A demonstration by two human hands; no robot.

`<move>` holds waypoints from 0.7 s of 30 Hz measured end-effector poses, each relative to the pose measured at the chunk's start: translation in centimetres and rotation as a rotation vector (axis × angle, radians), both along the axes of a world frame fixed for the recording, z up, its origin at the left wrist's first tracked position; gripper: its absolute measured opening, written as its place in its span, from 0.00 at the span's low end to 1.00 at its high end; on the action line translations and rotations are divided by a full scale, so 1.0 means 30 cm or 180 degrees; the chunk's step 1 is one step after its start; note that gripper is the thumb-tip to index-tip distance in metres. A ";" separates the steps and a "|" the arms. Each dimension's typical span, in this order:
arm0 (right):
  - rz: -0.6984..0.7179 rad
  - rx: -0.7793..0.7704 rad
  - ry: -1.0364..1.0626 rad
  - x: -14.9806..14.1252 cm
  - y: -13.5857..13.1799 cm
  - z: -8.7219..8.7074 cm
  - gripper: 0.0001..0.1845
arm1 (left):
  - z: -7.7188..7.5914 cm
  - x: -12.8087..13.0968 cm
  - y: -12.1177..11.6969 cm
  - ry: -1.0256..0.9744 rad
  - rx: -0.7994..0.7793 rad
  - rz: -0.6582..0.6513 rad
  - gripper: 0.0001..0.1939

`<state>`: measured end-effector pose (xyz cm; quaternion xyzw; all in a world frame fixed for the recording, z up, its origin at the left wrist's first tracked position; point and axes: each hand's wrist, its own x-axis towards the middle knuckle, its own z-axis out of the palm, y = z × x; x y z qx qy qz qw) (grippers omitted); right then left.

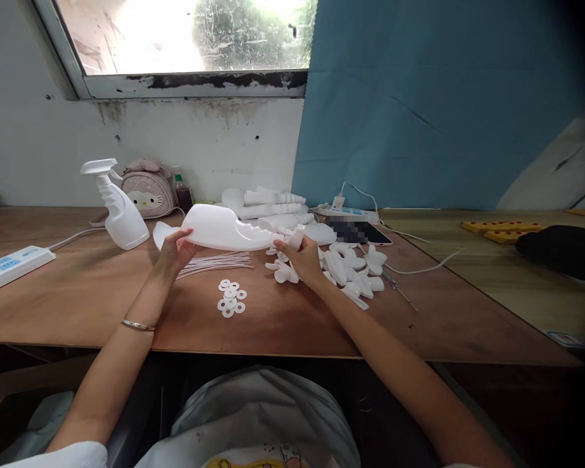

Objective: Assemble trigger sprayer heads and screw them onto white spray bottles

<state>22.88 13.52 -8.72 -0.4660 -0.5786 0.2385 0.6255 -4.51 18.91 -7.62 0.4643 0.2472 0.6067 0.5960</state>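
My left hand (176,250) grips the wide base end of a white plastic spray bottle (224,229) held sideways above the wooden table (78,292). My right hand (303,259) is closed on a white spray nozzle part (296,238) at the bottle's neck. Below the bottle lie a bundle of thin white tubes (214,263) and several white washers (231,298). A heap of white nozzle parts (351,270) lies just right of my right hand.
An assembled white spray bottle (119,208) stands at back left beside a small pink bag (149,188). Empty white bottles (268,203) are stacked at the back. A phone (361,232), two power strips (10,263) and cables lie around.
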 end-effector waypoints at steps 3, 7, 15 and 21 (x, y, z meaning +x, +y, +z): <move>0.0208 -0.0123 0.0350 0.003 0.007 0.002 0.20 | 0.007 -0.013 -0.004 0.0260 0.0129 -0.0013 0.24; 0.0344 -0.0172 0.0551 0.006 0.012 0.002 0.22 | 0.000 -0.021 0.005 0.1096 0.0341 0.0394 0.33; 0.0074 0.0091 -0.0061 0.017 -0.003 0.014 0.20 | -0.024 0.008 0.007 0.2962 0.1175 0.2086 0.28; 0.0140 0.0138 0.0056 0.017 -0.006 0.018 0.20 | -0.010 0.032 -0.016 0.3355 0.1611 0.2796 0.24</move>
